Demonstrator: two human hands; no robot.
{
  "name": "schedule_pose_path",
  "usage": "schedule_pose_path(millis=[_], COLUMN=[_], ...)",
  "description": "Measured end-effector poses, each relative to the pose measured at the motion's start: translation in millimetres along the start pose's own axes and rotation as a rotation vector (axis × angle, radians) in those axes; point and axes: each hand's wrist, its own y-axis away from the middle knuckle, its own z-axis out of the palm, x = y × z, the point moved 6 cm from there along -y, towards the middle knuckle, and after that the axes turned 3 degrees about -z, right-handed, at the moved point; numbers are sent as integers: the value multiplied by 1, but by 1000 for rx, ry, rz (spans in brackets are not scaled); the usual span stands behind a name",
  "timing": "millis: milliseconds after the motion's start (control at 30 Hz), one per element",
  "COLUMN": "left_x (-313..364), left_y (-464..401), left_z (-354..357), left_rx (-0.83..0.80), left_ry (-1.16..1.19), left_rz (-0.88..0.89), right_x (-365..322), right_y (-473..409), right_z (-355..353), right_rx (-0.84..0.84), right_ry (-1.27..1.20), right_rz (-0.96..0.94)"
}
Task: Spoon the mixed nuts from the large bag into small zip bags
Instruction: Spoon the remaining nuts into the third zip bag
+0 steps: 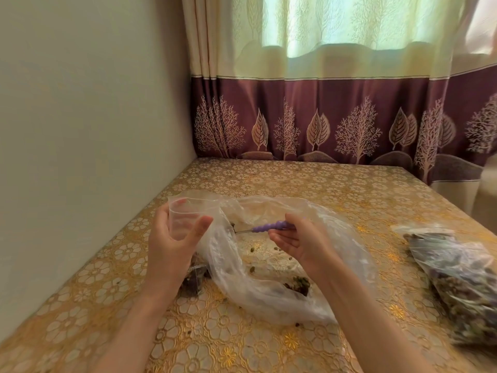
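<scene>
You're holding the small zip bag (185, 219) up off the table at the left, mouth facing up and toward you, with your left hand (174, 238) curling round it: thumb on the near side, fingertips showing through the clear plastic at the far side. The spoon (258, 228) is lying nearly level just to the right of it, its long axis running left to right, the metal shaft pointing toward the small bag and the purple ribbed handle sitting in your right hand (295, 238), which is pinching it between thumb and fingers (the bowl end is disappearing behind the plastic, so I can't tell whether it's loaded). Both are hovering over the large bag (269, 265), which is lying slack and nearly emptied on the gold floral tablecloth (242, 345), a small clump of nuts (298, 284) sitting in its near corner. A filled bag (457, 278) is resting well apart on the right.
</scene>
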Motion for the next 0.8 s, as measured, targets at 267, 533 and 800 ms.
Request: schedule_pose_path(millis=[267, 533, 800], left_x=[3, 1, -12], left_y=[2, 3, 1], left_z=[3, 7, 8], left_rx=[-21, -66, -57], left_ry=[7, -46, -113], left_rz=[16, 11, -29], right_x=[-22, -58, -70], right_y=[7, 20, 34], right_z=[-11, -13, 9], right_rx=[95, 133, 13], right_ry=[50, 50, -31], right_rz=[-149, -369, -413])
